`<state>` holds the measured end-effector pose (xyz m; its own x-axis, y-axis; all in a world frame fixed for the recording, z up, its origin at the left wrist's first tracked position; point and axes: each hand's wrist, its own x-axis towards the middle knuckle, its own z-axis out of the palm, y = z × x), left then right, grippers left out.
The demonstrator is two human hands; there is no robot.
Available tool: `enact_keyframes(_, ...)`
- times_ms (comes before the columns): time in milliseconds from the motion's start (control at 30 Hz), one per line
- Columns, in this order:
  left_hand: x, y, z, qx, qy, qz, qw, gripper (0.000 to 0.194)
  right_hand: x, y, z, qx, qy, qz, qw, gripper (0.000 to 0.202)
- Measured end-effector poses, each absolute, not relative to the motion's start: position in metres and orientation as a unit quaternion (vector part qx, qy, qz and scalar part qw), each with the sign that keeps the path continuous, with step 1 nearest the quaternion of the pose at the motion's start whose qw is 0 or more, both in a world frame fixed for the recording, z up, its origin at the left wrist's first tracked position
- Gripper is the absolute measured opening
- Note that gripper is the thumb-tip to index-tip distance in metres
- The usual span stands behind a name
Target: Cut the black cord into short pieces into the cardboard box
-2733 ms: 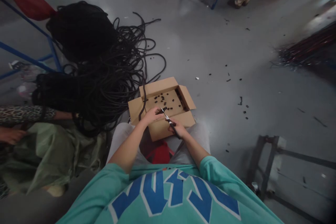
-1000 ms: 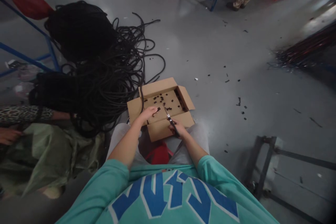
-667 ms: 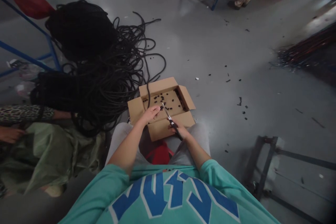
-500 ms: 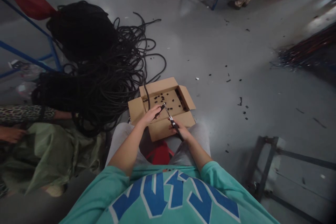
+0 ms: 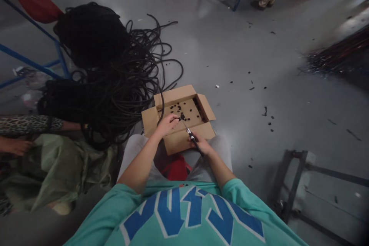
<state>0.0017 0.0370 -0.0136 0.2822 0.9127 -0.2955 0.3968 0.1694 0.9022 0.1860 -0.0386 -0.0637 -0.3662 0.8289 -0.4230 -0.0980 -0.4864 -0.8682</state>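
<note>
An open cardboard box (image 5: 175,143) lies in front of my knees, with several small black pieces (image 5: 179,106) on its bottom. Over its left side my left hand (image 5: 168,124) is closed on a black cord (image 5: 162,102), whose end reaches toward the middle of the box. My right hand (image 5: 201,143), over the near right corner, is wrapped round the dark handles of a cutting tool (image 5: 190,135). The tool's metal tips point up and left, close to the cord's end. Dark bits lie or fall just beyond the tips; which, I cannot tell.
A large heap of black cord (image 5: 115,84) spreads left of the box. Another person's hand (image 5: 17,146) and green cloth (image 5: 57,161) are at the far left. A metal frame (image 5: 296,184) stands at the lower right. Black scraps lie on the floor (image 5: 230,46).
The cord end in my left hand looks shorter, and dark bits now show near the tool's tips. My left hand has shifted slightly; the tool remains in my right hand.
</note>
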Motion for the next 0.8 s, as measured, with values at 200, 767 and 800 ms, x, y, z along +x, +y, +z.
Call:
enact_keyframes(200, 0.008, 0.034, -0.005, 0.636, 0.538, 0.196, 0.518, 0.024, 0.185, -0.035, -0.066, -0.473, -0.391, 0.724, 0.314, 0.070)
enact_keyframes(767, 0.010, 0.032, -0.017, 0.604, 0.557, 0.188, 0.538, 0.030, 0.183, -0.031, -0.052, -0.466, -0.384, 0.734, 0.310, 0.064)
enact_keyframes(800, 0.009, 0.033, -0.017, 0.605, 0.557, 0.185, 0.539, 0.031, 0.182, -0.031, -0.052, -0.469, -0.385, 0.732, 0.309, 0.063)
